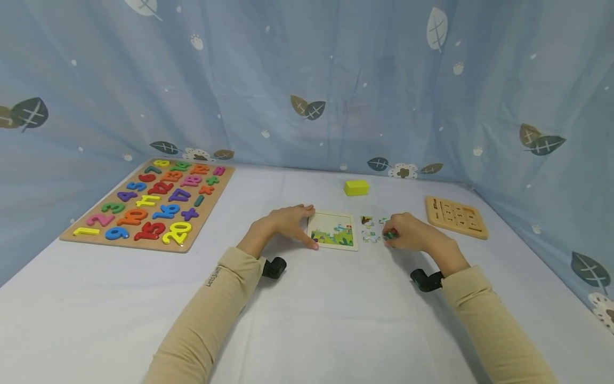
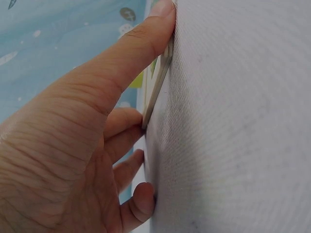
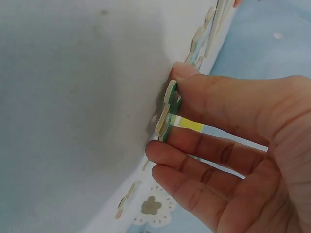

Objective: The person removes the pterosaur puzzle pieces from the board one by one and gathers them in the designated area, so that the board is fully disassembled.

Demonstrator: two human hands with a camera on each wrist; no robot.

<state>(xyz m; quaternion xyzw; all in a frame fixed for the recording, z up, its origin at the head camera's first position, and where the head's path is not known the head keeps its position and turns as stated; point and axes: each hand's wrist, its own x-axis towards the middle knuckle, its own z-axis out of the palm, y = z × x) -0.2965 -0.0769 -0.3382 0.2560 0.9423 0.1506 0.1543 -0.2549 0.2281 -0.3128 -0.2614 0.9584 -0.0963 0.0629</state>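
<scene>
A small jigsaw puzzle board (image 1: 331, 224) with a pale frame lies flat on the table, its picture partly filled along the bottom and right. My left hand (image 1: 290, 223) holds it at the left side, thumb (image 2: 141, 43) at the near edge and fingers at the far left corner. To the right of the board, my right hand (image 1: 408, 233) pinches a green jigsaw piece (image 3: 170, 94) between thumb and fingers, close to the cloth. Loose jigsaw pieces (image 1: 370, 237) lie between the board and this hand, one partly hidden behind the fingers.
At the left lies a large wooden number board (image 1: 206, 213) with colourful numerals. A yellow block (image 1: 356, 188) sits behind the puzzle, and a small wooden number board (image 1: 455, 216) rests at the far right. White cloth covers the table; a blue patterned curtain (image 1: 336, 80) hangs behind.
</scene>
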